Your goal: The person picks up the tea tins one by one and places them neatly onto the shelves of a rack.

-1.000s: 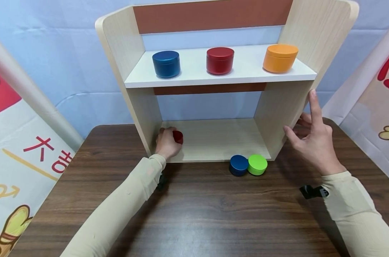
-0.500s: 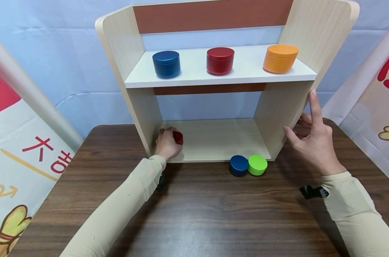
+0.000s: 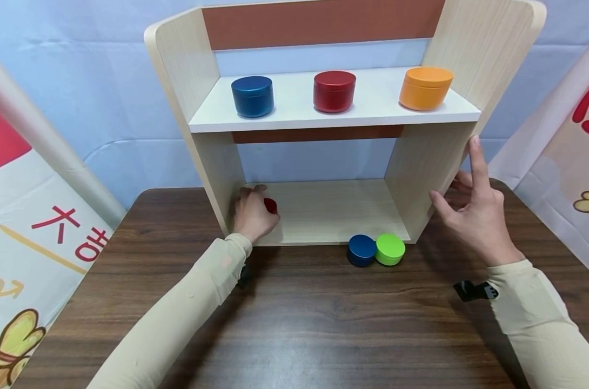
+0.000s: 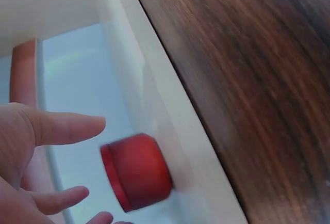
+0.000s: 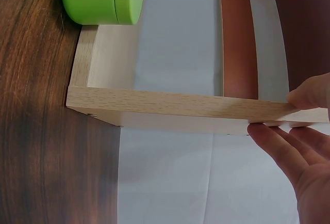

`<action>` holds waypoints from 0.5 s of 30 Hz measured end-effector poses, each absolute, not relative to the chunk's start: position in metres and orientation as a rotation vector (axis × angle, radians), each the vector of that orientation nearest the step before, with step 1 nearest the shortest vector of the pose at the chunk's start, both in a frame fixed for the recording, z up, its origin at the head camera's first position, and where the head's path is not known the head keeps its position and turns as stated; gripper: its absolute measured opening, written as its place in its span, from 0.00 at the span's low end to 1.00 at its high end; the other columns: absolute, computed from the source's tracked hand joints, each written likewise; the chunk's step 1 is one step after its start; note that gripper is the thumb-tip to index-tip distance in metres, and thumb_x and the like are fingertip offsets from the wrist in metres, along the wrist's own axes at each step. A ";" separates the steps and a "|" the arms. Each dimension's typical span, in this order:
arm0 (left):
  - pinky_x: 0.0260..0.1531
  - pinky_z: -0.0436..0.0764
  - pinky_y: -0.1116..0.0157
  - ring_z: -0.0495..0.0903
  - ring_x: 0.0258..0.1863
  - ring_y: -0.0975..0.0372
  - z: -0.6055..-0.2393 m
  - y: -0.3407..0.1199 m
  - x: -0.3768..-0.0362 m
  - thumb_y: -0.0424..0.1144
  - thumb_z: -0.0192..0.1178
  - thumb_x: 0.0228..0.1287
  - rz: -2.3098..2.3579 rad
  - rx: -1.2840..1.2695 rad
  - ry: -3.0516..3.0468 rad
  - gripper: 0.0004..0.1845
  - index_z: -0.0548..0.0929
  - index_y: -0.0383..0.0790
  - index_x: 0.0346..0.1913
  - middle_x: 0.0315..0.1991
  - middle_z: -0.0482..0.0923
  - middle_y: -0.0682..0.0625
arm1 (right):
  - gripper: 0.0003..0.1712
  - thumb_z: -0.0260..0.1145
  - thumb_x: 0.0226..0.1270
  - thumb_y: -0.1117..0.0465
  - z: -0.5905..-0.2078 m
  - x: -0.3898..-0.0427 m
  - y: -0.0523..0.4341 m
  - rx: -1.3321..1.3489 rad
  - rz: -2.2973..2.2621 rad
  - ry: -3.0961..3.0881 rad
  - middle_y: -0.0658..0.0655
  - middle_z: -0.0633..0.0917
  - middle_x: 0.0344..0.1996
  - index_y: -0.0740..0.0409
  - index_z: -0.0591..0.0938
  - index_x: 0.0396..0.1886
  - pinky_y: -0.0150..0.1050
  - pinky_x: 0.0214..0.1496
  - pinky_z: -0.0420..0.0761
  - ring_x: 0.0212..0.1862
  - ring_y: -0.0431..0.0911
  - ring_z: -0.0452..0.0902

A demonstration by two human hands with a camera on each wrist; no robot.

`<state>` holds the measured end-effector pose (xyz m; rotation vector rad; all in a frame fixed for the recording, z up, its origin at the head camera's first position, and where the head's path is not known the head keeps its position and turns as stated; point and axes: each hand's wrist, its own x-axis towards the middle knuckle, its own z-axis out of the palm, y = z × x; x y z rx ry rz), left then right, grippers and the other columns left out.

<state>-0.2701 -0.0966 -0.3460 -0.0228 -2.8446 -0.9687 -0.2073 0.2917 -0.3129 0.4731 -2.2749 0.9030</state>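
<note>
Dark brown wood grain covers the table (image 3: 294,324), the largest thing in the head view, and on it stands a pale wooden shelf unit (image 3: 423,173) with two levels. On the white upper shelf (image 3: 372,111) three tins stand well apart in a row: a big blue tin (image 3: 252,96) at 9 o'clock, a big red tin (image 3: 334,91) in the middle and an orange tin (image 3: 425,87) at 3 o'clock. On the table, touching the front edge of the lower board at about 5 o'clock of the unit, a small blue tin (image 3: 361,249) and a green tin (image 3: 389,249) lie side by side and touch each other. The right hand (image 3: 469,208) is at 3 o'clock of the unit; its fingers are straight and rest flat on the outer face of the right side panel, with the thumb at the front edge of the panel, as the right wrist view also shows. The left hand (image 3: 252,213) is on the lower board at 9 o'clock, close to the left side panel. Its fingers are spread and relaxed, and they hold nothing. The small red tin (image 4: 136,172) lies on its side on this board, just beside the fingertips at 3 o'clock of the hand; whether a finger touches it I cannot tell.
</note>
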 end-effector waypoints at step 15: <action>0.56 0.76 0.48 0.71 0.60 0.41 -0.333 -0.046 -0.243 0.32 0.72 0.51 -0.900 -0.381 -2.838 0.41 0.72 0.42 0.72 0.65 0.68 0.35 | 0.66 0.73 0.52 0.81 -0.313 -0.207 0.293 0.477 0.925 -2.276 0.78 0.79 0.57 0.53 0.43 0.82 0.15 0.44 0.72 0.50 0.13 0.68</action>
